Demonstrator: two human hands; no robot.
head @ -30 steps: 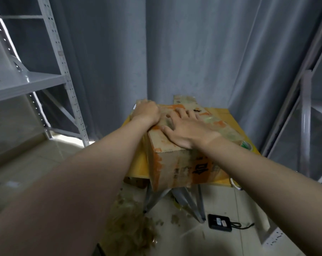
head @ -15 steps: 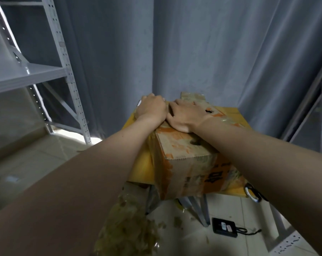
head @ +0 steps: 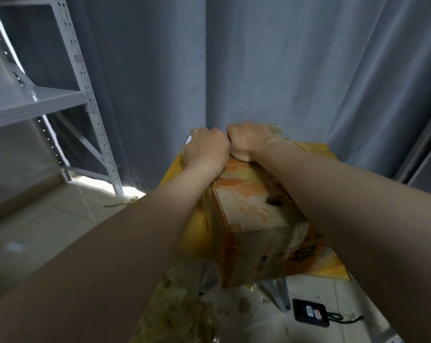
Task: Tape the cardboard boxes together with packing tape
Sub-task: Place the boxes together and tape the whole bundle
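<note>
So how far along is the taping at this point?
Done: glossy tape already wraps the box top and near end. In hand: left hand and right hand press side by side at its far edge, fingertips hidden. Left: no tape roll or second box shows, so the remainder is unclear.

Grey curtains [head: 259,70] hang floor-length behind a yellow tabletop [head: 194,233] on grey metal legs [head: 280,293]. At left, a white perforated steel rack [head: 91,115] carries one pale shelf [head: 36,105], its foot planted on the light tiled floor [head: 48,231], where daylight shows under the curtain hem. A crumpled heap of yellowish clear film [head: 179,315] lies near the table legs, small scraps [head: 244,304] scattered just beside it. A black device [head: 311,315] with a dark cord [head: 345,318] sits on the tiles at lower right.
</note>
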